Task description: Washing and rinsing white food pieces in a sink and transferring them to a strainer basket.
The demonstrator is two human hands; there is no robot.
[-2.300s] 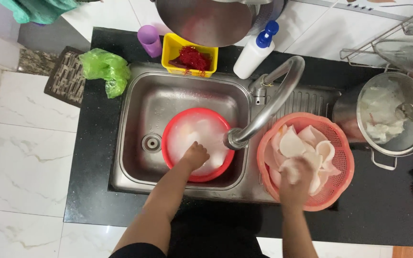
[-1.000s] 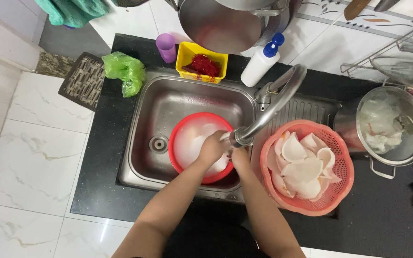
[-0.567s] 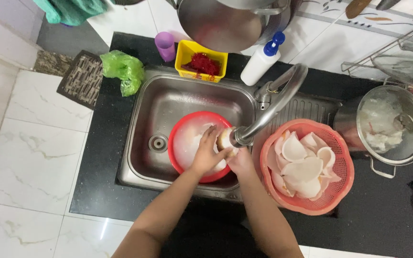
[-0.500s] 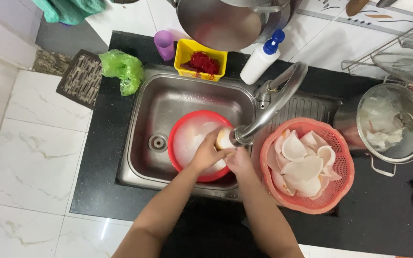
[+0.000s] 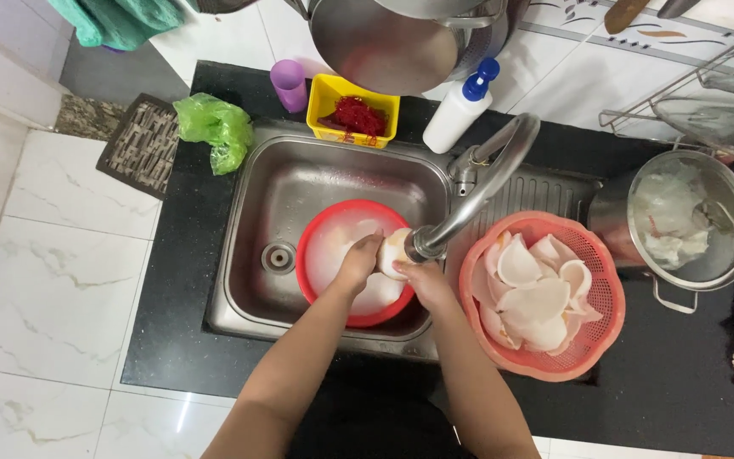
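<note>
The black surface (image 5: 656,399) carries a stainless sink (image 5: 299,183) sunk into it, and the work sits inside that basin; to keep the step tidy the piece ought to stay over the sink, so that any runoff falls into metal rather than onto the stone; beside the sink to the right stands a pink perforated basket (image 5: 605,280) heaped with white curved pieces (image 5: 537,297), near enough for an easy reach without leaning; further right a steel pot (image 5: 724,255) holds more pale scraps, well apart from the hands; inside the sink rests a red bowl (image 5: 312,246) with milky water, directly under the hands, and it seems wise to hold the piece low above it so that drips land there; the curved steel tap (image 5: 490,183) arches over the bowl with its spout touching or just beside the piece, though whether water runs is too hard to tell; the left hand (image 5: 358,263) is curled around the near side of one white piece (image 5: 394,251), and the right hand (image 5: 422,280) closes on it from below and right, so both hold it between them; a firm but gentle grip looks best, since such a thin curved shell probably cracks if pinched, and turning it under the spout would let every face be rubbed.
</note>
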